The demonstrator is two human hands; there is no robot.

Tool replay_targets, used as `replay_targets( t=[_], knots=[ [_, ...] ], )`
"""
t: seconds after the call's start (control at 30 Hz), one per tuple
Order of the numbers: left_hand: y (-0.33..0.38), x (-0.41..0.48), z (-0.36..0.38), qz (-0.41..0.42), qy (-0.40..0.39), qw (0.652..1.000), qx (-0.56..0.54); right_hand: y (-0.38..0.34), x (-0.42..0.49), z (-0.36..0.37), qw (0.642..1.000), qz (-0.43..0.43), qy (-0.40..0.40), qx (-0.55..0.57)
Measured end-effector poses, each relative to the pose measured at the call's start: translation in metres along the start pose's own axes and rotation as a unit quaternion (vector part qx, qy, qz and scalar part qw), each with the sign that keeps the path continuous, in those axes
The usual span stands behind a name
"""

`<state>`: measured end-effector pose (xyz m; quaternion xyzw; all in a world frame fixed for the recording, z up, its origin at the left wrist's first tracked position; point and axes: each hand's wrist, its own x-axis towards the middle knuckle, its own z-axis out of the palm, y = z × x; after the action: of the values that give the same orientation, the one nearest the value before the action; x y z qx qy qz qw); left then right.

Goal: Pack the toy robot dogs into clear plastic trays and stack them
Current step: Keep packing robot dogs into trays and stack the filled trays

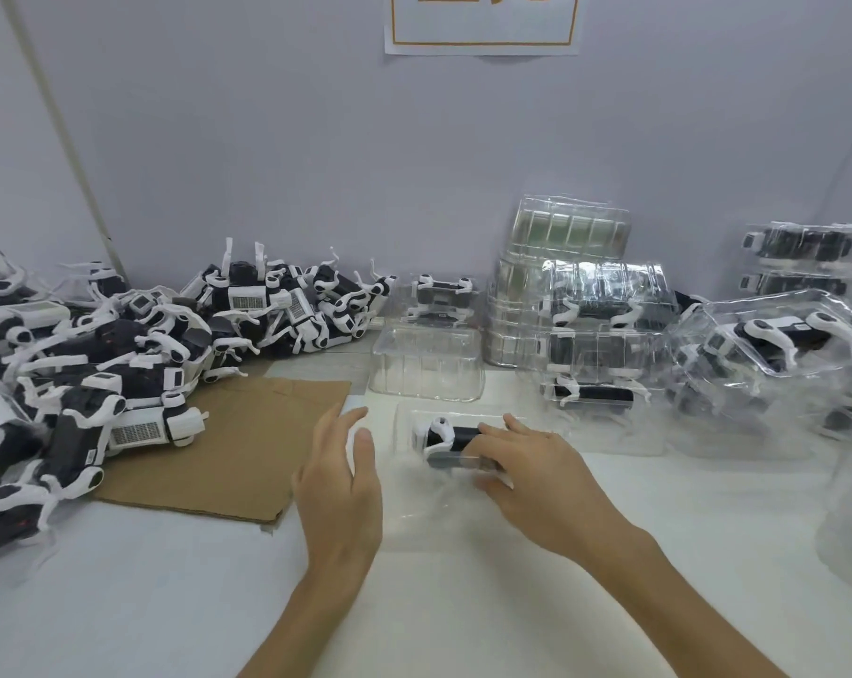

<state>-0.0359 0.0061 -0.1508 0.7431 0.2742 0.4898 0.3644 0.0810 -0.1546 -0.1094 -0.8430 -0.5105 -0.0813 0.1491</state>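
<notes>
The packing step looks to be in hand: the right hand (536,474) has its fingers curled over the back half of 1 toy robot dog (446,433), holding it down inside a clear tray (409,501) that lies on the table straight in front of the person. The shot is blurred there, so I cannot tell if the dog is fully seated. The left hand (343,482) is released, fingers loose and spread, just beside the tray's left edge and gripping nothing. Next, I'd judge, the dog needs pressing home with its legs tucked in, the left hand steadying the flimsy tray, before it joins the packed stack (600,335) behind. The white table (169,604) also carries a big loose pile of dogs (121,354) on the left, partly on a cardboard sheet (248,442), 1 empty tray (426,364) in the middle, and more packed trays (766,354) on the right. A pale wall (316,139) stands close behind, with a paper sign (482,22).
</notes>
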Motion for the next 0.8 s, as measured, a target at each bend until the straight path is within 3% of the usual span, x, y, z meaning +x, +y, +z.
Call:
replay_targets(
  t=[0.07, 0.17, 0.23, 0.37, 0.5, 0.67, 0.8],
  knots=[
    [-0.001, 0.004, -0.002, -0.045, 0.006, 0.998, -0.046, 0.002, 0.011, -0.010, 0.999, 0.025, 0.006, 0.030],
    [-0.005, 0.005, -0.004, -0.091, -0.074, 0.992, -0.051, 0.006, 0.036, -0.025, 0.996, 0.048, 0.035, 0.067],
    [-0.014, 0.002, -0.004, -0.044, -0.176, 0.981, 0.070, 0.005, 0.058, -0.032, 0.992, 0.039, 0.070, 0.094],
    [-0.032, -0.008, 0.006, 0.053, -0.343, 0.886, 0.307, 0.002, 0.119, -0.037, 0.986, 0.000, 0.128, 0.107],
    [-0.039, -0.010, 0.010, 0.082, -0.353, 0.862, 0.353, 0.009, 0.188, -0.042, 0.979, -0.024, 0.186, 0.076],
    [-0.028, 0.000, 0.016, 0.092, -0.352, 0.845, 0.391, 0.035, 0.269, -0.051, 0.980, -0.021, 0.196, 0.006],
    [-0.029, 0.004, 0.017, 0.101, -0.359, 0.863, 0.341, 0.058, 0.314, -0.041, 0.984, 0.024, 0.177, -0.022]
  ],
)
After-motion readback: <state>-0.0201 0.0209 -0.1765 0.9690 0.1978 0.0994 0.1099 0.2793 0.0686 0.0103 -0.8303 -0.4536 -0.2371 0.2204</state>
